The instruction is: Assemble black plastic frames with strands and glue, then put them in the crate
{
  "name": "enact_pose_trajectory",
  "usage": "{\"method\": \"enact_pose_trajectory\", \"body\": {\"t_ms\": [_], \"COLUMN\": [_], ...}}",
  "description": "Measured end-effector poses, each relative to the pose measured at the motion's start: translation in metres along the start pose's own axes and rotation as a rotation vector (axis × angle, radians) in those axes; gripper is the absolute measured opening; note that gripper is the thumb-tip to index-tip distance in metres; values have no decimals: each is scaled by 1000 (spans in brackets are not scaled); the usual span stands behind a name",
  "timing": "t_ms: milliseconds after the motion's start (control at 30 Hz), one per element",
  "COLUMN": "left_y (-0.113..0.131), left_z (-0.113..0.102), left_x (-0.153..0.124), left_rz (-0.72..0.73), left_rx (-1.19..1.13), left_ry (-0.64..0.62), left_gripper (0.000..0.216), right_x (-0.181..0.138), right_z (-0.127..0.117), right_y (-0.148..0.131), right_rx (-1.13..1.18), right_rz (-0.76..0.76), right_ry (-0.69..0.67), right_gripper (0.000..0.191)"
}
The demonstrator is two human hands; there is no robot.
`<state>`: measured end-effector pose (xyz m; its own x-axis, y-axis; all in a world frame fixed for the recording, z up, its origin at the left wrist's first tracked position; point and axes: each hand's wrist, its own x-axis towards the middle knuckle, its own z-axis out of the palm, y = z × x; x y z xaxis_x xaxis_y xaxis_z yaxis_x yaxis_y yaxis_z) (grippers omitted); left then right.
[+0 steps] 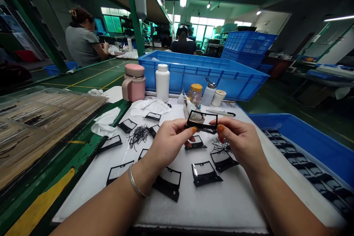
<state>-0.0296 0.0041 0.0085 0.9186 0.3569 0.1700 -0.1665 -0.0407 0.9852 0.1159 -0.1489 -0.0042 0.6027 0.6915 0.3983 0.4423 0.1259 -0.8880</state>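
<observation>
Both my hands hold up one black rectangular frame (203, 121) with a clear window above a white mat (226, 199). My left hand (169, 142) pinches its left end, and a silver bracelet sits on that wrist. My right hand (240, 143) pinches the right end. Several similar black frames (205, 173) lie scattered on the mat below. Two small heaps of thin black strips (139, 135) lie among them.
A pink mug (134, 82), a white bottle (162, 82), a jar (195, 94) and small containers stand at the mat's far edge before a big blue crate (199, 75). A blue tray (312, 143) of frames lies right. Clear trays (41, 114) lie left. Two people sit beyond.
</observation>
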Motion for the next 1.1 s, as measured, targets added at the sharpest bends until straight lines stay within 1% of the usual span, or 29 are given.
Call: {"method": "enact_pose_trajectory", "body": {"t_ms": [100,233,333,433,467,533,600,667,767,867,967,1100], "left_y": [0,-1,-3,-3,-3,-4,-4,-5,-5,-5,-4,-4], "left_z": [0,1,2,0,-1,-2,-4,-5,-5,-6,-6,-5], "left_x": [0,1,1,0,0,1,1,1,1,1,1,1], "left_rz": [6,18,14,10,10,8,10,13,16,21,19,11], "left_rx": [20,42,45,31,25,18,19,22,27,35,36,32], "left_ry": [-1,-6,5,13,20,41,61,71,72,71,72,70], "left_gripper": [20,19,19,19,19,20,21,22,23,22,21,22], "right_x": [0,-3,-3,0,2,5,8,9,7,7,7,9], "right_z": [0,2,2,-3,-7,-13,-17,-18,-14,-10,-6,-2], "right_y": [-1,-6,-8,-4,-1,5,11,16,21,23,26,28], "right_rx": [-11,-33,-11,-7,-59,-259,-496,-674,-864,-1001,-1094,-1137], "right_rz": [-39,-65,-62,-25,-10,2,-23,-65,-108,-128,-146,-142], "right_ry": [-36,-42,-50,-26,-16,-21,-77,-159,-258,-304,-337,-355], "right_gripper": [16,15,16,17,16,12,12,21,34,37,31,23]}}
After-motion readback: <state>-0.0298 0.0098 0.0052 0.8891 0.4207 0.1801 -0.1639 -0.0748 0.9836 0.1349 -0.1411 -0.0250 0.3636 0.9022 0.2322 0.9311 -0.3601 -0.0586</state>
